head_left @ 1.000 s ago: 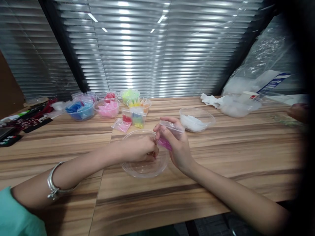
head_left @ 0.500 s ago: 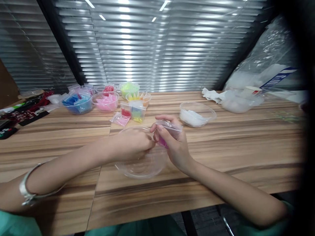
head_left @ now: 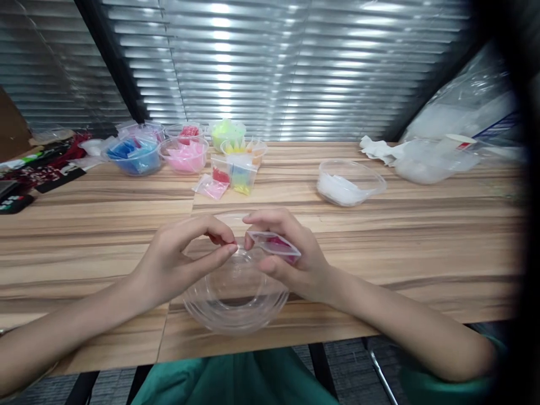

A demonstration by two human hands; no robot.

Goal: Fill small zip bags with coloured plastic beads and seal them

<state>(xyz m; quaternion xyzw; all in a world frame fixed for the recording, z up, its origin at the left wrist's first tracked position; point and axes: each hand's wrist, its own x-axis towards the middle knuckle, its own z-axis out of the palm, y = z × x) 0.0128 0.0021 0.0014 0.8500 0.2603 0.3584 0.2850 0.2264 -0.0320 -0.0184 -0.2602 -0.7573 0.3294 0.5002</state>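
Observation:
A small clear zip bag [head_left: 276,245] with magenta contents is held in my right hand [head_left: 295,253], its mouth spread apart. My left hand [head_left: 185,256] is just left of the bag, thumb and forefinger pinched; a tiny pinkish-red bit shows at the fingertips, too small to name. Both hands are above a clear round plastic bowl [head_left: 236,323] near the table's front edge. The hands do not touch each other.
Behind are bowls of blue [head_left: 135,160], pink [head_left: 185,157] and green [head_left: 228,132] packets, with loose bags [head_left: 211,187] before them. A bowl with white material [head_left: 346,188] stands right of centre. White tissue [head_left: 379,149] lies at the back right.
My left hand has drawn back left from the bag, its fingers now in a pinch. The bag in my right hand has tilted and its mouth has opened. The view has shifted.

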